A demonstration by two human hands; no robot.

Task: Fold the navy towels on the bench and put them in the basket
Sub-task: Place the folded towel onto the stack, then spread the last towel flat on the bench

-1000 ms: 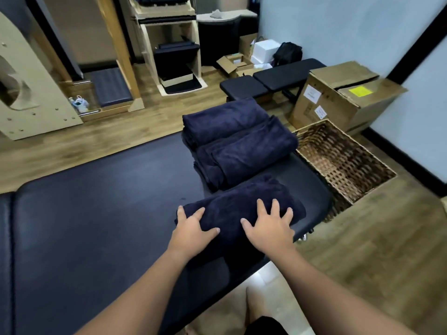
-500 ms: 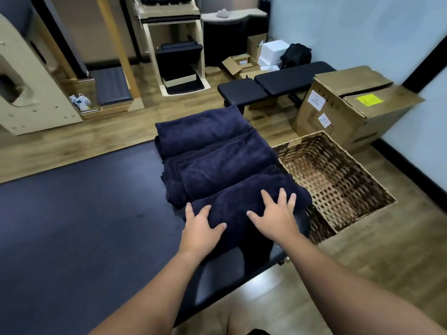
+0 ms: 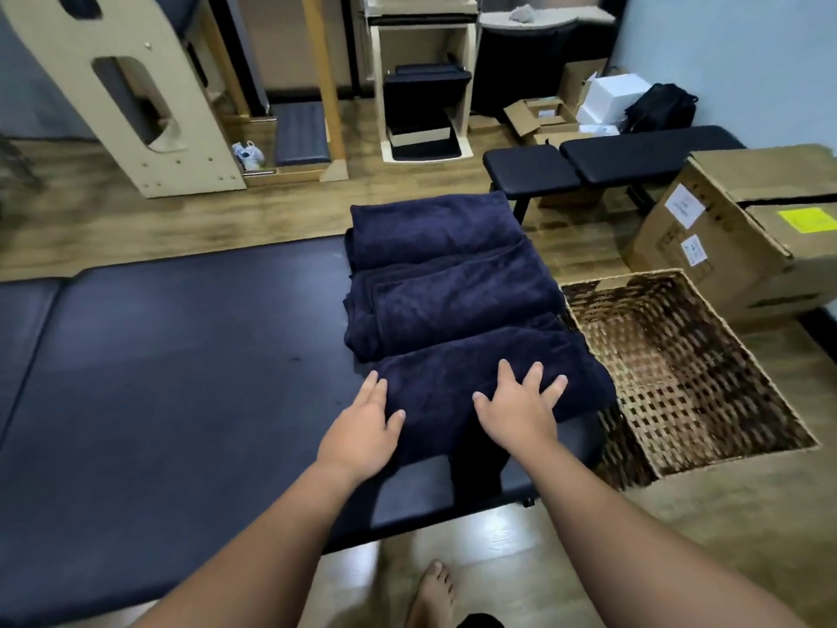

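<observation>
Hands: left hand (image 3: pixel 364 423), right hand (image 3: pixel 518 407) flat, fingers spread, pressing nearest folded navy towel (image 3: pixel 457 371), gripping nothing. Folding apparently done; next: lift into wicker basket (image 3: pixel 724 310) right of right hand.

Even, soft indoor light; sheen on floor (image 3: pixel 475 537); wide-angle bending at edges; slight blur.

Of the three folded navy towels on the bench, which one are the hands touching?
The nearest towel, at the bench's front edge. The left hand and right hand lie flat on it; the middle towel and far towel are untouched.
</observation>
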